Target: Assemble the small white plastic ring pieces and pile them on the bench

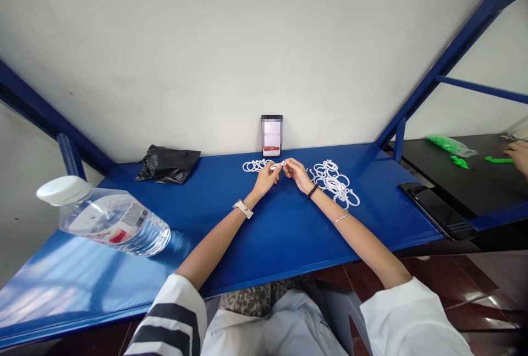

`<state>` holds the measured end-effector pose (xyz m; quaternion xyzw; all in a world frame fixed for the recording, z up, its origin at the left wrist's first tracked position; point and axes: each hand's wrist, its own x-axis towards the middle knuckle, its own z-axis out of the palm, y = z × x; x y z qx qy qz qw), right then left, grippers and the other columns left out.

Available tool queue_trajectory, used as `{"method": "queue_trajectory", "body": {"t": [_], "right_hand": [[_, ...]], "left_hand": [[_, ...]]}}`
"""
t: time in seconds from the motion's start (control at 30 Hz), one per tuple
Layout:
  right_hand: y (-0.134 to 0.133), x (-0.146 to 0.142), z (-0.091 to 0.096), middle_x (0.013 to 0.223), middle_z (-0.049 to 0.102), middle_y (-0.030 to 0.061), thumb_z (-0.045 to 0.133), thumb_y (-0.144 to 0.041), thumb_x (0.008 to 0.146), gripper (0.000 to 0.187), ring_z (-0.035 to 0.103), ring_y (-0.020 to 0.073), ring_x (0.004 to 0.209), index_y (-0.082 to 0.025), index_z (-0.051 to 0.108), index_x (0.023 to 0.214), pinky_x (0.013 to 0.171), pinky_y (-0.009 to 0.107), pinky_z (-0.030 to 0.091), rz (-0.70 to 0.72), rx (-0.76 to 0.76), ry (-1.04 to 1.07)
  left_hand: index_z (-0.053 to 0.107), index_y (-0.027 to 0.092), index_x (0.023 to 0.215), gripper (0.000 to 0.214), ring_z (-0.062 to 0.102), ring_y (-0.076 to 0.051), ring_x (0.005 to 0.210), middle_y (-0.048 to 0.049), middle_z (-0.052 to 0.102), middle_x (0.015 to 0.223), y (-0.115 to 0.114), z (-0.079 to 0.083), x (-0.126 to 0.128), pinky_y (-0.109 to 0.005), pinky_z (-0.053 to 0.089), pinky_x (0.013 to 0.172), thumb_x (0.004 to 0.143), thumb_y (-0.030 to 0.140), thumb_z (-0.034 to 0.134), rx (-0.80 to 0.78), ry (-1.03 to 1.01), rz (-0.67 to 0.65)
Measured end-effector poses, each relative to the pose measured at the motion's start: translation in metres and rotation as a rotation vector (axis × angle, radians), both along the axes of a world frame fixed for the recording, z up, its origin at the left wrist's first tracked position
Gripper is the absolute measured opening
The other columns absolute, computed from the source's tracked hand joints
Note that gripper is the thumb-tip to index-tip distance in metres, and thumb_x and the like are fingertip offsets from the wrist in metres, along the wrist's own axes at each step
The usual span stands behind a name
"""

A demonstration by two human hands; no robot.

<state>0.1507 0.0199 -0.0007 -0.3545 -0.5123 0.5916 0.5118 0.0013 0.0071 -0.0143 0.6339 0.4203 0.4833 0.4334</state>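
Both hands meet above the middle of the blue table [289, 235], close to the wall. The left hand [268, 176] is closed in a pinch on one small white ring [279, 165], and the right hand [297, 172] has its fingertips closed on the same ring from the other side, so the two hands hold one ring between them just above the tabletop.

Two heaps of white rings lie on the table. The smaller heap [256, 166] sits just left of the hands; the larger heap [336, 182] spreads to the right of the right wrist. The rings overlap too much to count in either heap.

The left wrist carries one watch [243, 208] with a pale strap. The right arm wears two bands: one dark bead bracelet [312, 191] at the wrist and one thin silver bangle [340, 216] farther up the forearm.

One phone [271, 136] stands upright against the wall, right behind the hands. One crumpled black bag [167, 163] lies at the back left of the table. One clear water bottle [105, 217] with a white cap stands at the near left.

On the dark bench at the right, one other person's hand [520, 157] rests near three green pieces [460, 162], and one dark tablet [439, 210] lies at the edge between the two surfaces.
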Motion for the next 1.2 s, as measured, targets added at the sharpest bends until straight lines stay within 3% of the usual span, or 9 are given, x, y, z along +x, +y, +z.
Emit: {"method": "queue_trajectory", "body": {"t": [0.23, 0.5, 0.93, 1.2], "right_hand": [[0.0017, 0.0000, -0.0036, 0.062, 0.054, -0.0047, 0.075, -0.044, 0.070, 0.030, 0.043, 0.0089, 0.054, -0.020, 0.063, 0.083, 0.053, 0.025, 0.030, 0.001, -0.009, 0.031], [0.0010, -0.0013, -0.0016, 0.061, 0.053, -0.0044, 0.077, -0.048, 0.066, 0.035, 0.044, 0.0095, 0.056, -0.021, 0.064, 0.084, 0.052, 0.025, 0.031, -0.038, -0.015, 0.015], [0.0007, 0.0007, -0.0014, 0.062, 0.053, -0.0031, 0.079, -0.048, 0.062, 0.033, 0.043, 0.0105, 0.058, -0.021, 0.064, 0.073, 0.053, 0.025, 0.034, -0.031, 0.000, -0.021], [-0.0021, -0.0008, 0.0013, 0.056, 0.048, -0.0047, 0.076, -0.048, 0.067, 0.035, 0.042, 0.0097, 0.055, -0.020, 0.056, 0.066, 0.053, 0.026, 0.031, -0.004, 0.030, -0.053]], "left_hand": [[0.047, 0.018, 0.101, 0.041, 0.048, -0.007, 0.045, 0.0067, 0.052, 0.058, 0.0004, 0.0000, 0.0005, -0.019, 0.037, 0.046, 0.084, 0.054, 0.055, -0.041, -0.056, 0.001], [0.049, 0.017, 0.094, 0.046, 0.050, -0.007, 0.046, 0.0068, 0.050, 0.061, 0.0015, -0.0029, 0.0024, -0.020, 0.039, 0.045, 0.076, 0.056, 0.065, -0.015, -0.021, 0.030], [0.051, 0.018, 0.065, 0.049, 0.050, -0.010, 0.047, 0.0021, 0.053, 0.054, -0.0008, 0.0022, -0.0002, -0.024, 0.040, 0.050, 0.082, 0.063, 0.051, 0.040, 0.143, 0.017], [0.054, 0.016, 0.058, 0.062, 0.050, -0.011, 0.046, -0.0014, 0.054, 0.052, 0.0001, 0.0025, 0.0003, -0.025, 0.041, 0.051, 0.085, 0.070, 0.038, -0.014, 0.083, 0.004]]}}
